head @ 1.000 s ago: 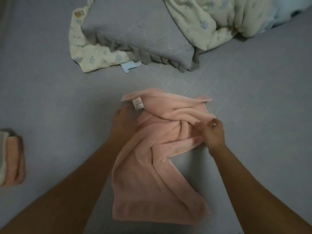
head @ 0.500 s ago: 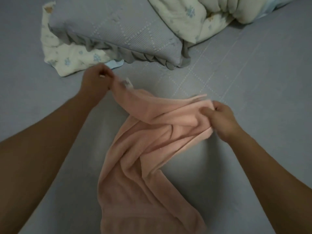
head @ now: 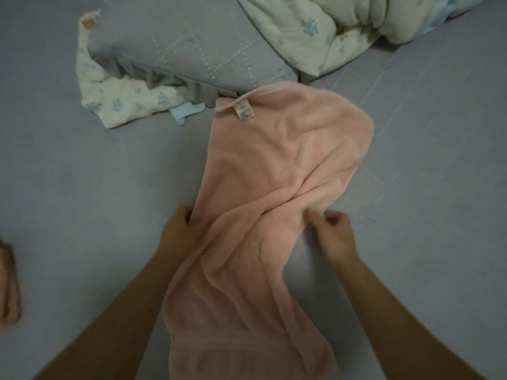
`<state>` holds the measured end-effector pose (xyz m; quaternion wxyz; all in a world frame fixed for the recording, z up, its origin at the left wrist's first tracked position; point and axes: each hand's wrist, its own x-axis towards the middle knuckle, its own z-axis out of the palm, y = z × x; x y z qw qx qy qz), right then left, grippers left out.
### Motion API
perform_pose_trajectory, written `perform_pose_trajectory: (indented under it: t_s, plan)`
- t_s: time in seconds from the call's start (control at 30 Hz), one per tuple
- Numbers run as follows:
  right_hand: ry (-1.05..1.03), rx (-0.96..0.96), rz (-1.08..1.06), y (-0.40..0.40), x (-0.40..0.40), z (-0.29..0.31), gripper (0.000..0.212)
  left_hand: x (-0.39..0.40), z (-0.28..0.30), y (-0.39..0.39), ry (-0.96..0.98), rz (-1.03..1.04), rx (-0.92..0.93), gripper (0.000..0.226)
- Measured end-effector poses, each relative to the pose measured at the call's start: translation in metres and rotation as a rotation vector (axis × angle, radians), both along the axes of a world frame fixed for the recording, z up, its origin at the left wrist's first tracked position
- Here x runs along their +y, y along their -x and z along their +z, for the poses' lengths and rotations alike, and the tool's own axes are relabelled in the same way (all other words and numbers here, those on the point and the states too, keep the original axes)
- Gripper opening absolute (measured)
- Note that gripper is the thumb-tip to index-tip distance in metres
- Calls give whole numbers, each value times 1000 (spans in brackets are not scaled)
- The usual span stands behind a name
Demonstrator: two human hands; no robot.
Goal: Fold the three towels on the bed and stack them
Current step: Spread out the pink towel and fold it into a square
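Note:
A pink towel (head: 277, 171) lies lengthwise on the grey bed sheet (head: 82, 193), twisted at its middle, with its white label near the far edge. The far half is spread out; the near half runs down between my arms. My left hand (head: 183, 231) grips the towel's left edge at the twist, fingers tucked under the cloth. My right hand (head: 333, 231) pinches the bunched right edge at the twist. At the left frame edge sits a folded pink towel (head: 8, 286), with the grey rim of another at its top.
A grey pillow (head: 192, 48) with a ruffled border lies at the back, on a cream floral cloth (head: 123, 105). A bunched cream floral quilt (head: 343, 26) fills the back right corner.
The towel's far end has been thrown away from me and now lies spread flat. Both hands have dropped back from the far corners to the twisted middle.

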<state>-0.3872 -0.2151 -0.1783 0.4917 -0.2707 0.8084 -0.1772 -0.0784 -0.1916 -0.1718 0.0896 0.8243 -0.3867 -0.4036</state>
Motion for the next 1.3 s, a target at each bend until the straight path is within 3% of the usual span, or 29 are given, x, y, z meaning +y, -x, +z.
perform_pose_trajectory:
  t_s: [0.07,0.2,0.33,0.43,0.5,0.57,0.7,0.83,1.0,1.1,1.17,1.3]
  plan:
    - [-35,-54,96,-19,43,0,45,51,-3,-9,-62,42,-49,41]
    - [-56,-67,218,-38,119,5,38,128,1,-18,-124,173,71,45]
    - [-41,-56,423,-31,181,13,43,190,6,-20,-183,161,136,49]
    - [-59,39,538,-23,219,11,24,219,3,-24,-212,152,166,42]
    - [-90,81,437,-16,242,11,11,231,1,-29,-205,99,162,25]
    - [-140,127,326,-13,270,11,16,250,2,-38,-187,31,175,15]
    - [-372,113,271,-22,340,4,25,303,1,-61,-325,-169,168,34]
    - [-515,-15,149,-27,390,2,51,339,0,-74,-446,-264,224,38]
    - [-226,-19,37,-27,360,19,22,297,10,-60,-203,-68,202,17]
    - [-121,3,-8,-19,308,24,30,256,14,-44,-47,10,208,17]
    - [-41,20,-57,-14,276,21,30,240,10,-40,27,-51,140,13]
    - [29,34,-175,-1,242,9,21,248,-9,-46,-83,-174,-39,15]
